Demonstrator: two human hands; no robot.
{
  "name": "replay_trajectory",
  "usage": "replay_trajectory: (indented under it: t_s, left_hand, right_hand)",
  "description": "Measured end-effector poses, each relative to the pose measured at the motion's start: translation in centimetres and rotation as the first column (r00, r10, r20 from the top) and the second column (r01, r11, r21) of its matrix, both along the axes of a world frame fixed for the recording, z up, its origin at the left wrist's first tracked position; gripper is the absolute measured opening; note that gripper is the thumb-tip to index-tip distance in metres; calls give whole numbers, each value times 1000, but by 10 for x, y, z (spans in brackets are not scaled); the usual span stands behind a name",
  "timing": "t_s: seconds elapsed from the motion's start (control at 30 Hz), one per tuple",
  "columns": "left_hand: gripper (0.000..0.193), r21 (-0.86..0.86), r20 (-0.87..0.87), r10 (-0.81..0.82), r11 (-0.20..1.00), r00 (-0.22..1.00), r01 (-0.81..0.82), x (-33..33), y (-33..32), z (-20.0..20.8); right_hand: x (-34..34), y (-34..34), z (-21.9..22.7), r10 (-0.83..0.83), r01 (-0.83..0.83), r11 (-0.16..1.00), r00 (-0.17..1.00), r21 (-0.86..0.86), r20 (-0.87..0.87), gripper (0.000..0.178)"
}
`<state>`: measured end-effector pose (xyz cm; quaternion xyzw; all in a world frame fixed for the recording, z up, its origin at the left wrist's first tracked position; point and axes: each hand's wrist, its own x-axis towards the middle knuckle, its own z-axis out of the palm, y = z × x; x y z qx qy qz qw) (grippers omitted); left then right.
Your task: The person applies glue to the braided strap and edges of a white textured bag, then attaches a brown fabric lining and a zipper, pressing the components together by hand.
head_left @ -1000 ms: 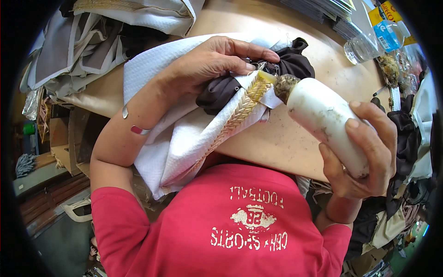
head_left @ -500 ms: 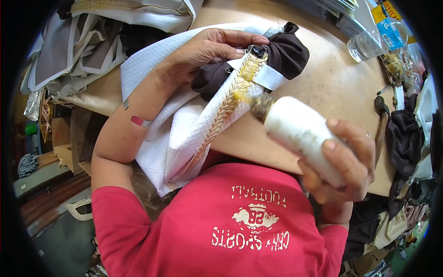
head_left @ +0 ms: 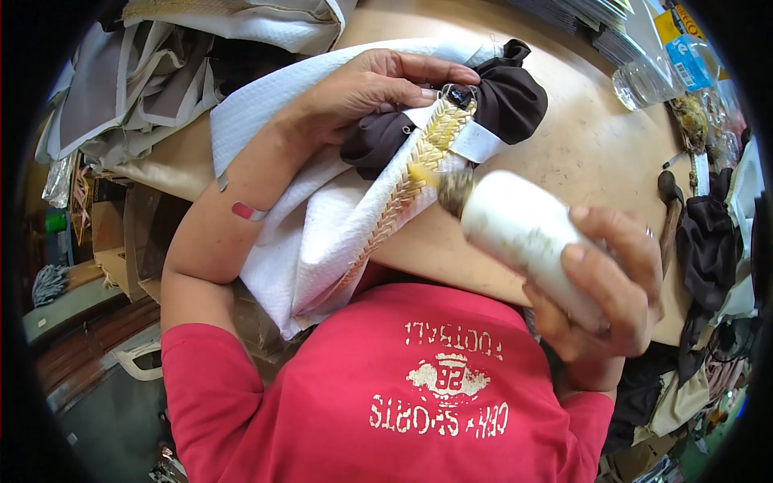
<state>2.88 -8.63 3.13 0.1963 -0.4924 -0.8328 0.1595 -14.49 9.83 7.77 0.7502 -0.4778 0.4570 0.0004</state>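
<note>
My left hand (head_left: 358,92) pinches the far end of a straw-coloured braided strip (head_left: 407,181). The braid runs along the edge of a white quilted cloth (head_left: 322,221), which drapes over the table edge toward me. A black piece (head_left: 460,97) sits at the braid's tip, by my fingers. Bunched dark brown fabric (head_left: 515,97) lies on both sides of the braid, with a white tab beside it. In my right hand (head_left: 608,282) is a tilted white squeeze bottle (head_left: 519,225) with a grimy neck. Its yellow nozzle points at the braid; contact is unclear. Yellowish patches mark the braid's upper part.
Under the work is a tan table (head_left: 596,153). A clear plastic water bottle (head_left: 640,87) and stacked papers (head_left: 600,24) lie at the far right. A wooden-handled tool (head_left: 668,209) and dark cloth (head_left: 708,241) line the right edge. Grey and white fabric pieces (head_left: 133,88) are heaped far left.
The left hand, cloth and bottle appear slightly farther right, as does much of the background. Both grips stay the same, and the nozzle is still beside the braid.
</note>
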Motion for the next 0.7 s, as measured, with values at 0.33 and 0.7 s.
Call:
replay_trajectory:
  t_s: [0.33, 0.7]
  left_hand:
    - [38, 34, 1, -14, 999, 1000, 14, 1, -1, 0]
    - [36, 75, -34, -48, 996, 998, 50, 3, -3, -3]
  right_hand:
    - [2, 11, -6, 120, -117, 989, 992, 88, -32, 40]
    - [4, 14, -9, 91, -87, 994, 994, 62, -55, 39]
